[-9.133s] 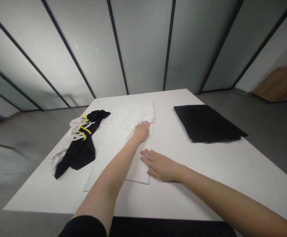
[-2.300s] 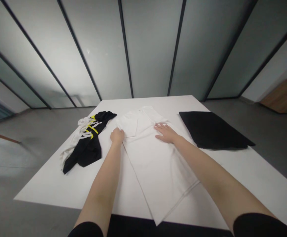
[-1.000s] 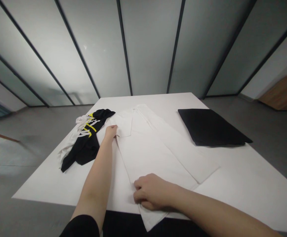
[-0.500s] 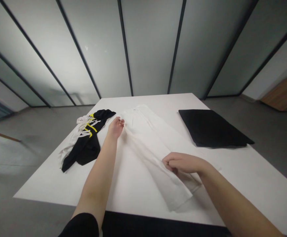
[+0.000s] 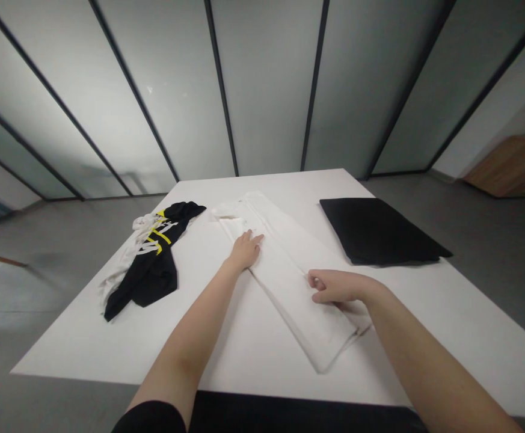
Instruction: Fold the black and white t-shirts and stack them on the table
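A white garment (image 5: 284, 264), too pale for me to make out its kind, lies lengthwise on the white table with one long side folded over. My left hand (image 5: 245, 251) rests on its left part, palm down and fingers spread. Above the nearer right part is my right hand (image 5: 337, 285), its fingers loosely curled and a gap showing between thumb and forefinger. No cloth is visible in that gap. The fabric's near end shows stacked layers, and a flap sticks out under the right wrist.
A crumpled black-and-white garment (image 5: 156, 258) with yellow markings lies on the left of the table (image 5: 86, 355). A folded black cloth (image 5: 379, 231) is at the right. Frosted glass panels (image 5: 266, 90) stand behind the table, and a wooden piece (image 5: 510, 165) is far right.
My left hand has let go of the raised fabric edge and moved right and nearer, onto the cloth. The lifted layer now lies flat. The right hand's pinch has loosened.
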Motion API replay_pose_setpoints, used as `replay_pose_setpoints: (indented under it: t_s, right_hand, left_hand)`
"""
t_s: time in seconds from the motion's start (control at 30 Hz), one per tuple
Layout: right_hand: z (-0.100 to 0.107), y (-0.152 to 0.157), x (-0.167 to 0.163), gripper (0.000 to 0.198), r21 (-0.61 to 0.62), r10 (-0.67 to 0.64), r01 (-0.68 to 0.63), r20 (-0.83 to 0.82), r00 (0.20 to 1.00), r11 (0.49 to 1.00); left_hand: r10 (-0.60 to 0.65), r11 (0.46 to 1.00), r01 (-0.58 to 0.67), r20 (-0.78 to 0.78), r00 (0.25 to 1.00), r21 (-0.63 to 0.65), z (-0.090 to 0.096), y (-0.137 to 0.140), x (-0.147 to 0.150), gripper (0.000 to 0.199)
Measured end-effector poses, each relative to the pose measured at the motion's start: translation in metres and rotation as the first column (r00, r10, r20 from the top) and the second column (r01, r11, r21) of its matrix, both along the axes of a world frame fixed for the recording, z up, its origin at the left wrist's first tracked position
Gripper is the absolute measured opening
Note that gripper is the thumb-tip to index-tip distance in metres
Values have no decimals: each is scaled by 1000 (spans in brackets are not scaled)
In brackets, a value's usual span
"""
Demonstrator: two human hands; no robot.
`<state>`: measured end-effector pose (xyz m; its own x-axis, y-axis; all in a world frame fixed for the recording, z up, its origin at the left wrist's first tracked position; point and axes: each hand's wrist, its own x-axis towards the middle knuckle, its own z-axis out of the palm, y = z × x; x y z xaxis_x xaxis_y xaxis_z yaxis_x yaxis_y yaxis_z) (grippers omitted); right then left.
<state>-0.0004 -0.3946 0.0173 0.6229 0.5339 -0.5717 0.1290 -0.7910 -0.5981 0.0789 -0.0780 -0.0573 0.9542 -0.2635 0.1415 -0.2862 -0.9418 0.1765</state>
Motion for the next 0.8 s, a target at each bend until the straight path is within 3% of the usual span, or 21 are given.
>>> replay_pose_setpoints:
  t_s: [0.1, 0.23, 0.33, 0.4, 0.43, 0.47, 0.57, 0.63, 0.8]
  right_hand:
    - [1, 5, -3, 30, 12, 59, -59, -43, 997, 998]
    - [0, 10, -6, 28, 38, 152, -149, -90, 984, 988]
    - [-2, 4, -4, 27, 36, 177, -174, -99, 979, 984]
    - [-3, -4, -1, 27, 8, 150, -150, -104, 983, 989]
    - [-4, -8, 1, 28, -9, 127, -129, -103, 987, 992]
    - [-3, -12, 2, 31, -20, 101, -103, -96, 990, 994]
    - [0, -19, 4, 40, -17, 20, -22, -77, 997, 1000]
    - [3, -19, 4, 41, -21, -28, 26, -83, 996, 999]
    - [5, -21, 5, 31, -56, -30, 24, -116, 993, 998]
  left_hand:
    - [89, 994, -84, -75, 993, 65, 10, 1, -1, 51]
    - [216, 976, -215, -253, 943, 30, 19, 20, 3, 41]
    - [196, 947, -259, -296, 935, -190, 24, 49, 9, 26]
    - [237, 847, -328, -256, 937, -417, 26, 70, 12, 22]
    - [268, 800, -347, -226, 937, -489, 27, 80, 14, 22]
    - [288, 787, -345, -190, 938, -511, 27, 89, 14, 23]
    - [231, 909, -239, -65, 971, -342, 27, 106, 14, 30]
    - [165, 961, -166, -20, 986, -220, 27, 111, 13, 27]
    - [186, 970, -182, 11, 982, -163, 30, 107, 15, 16]
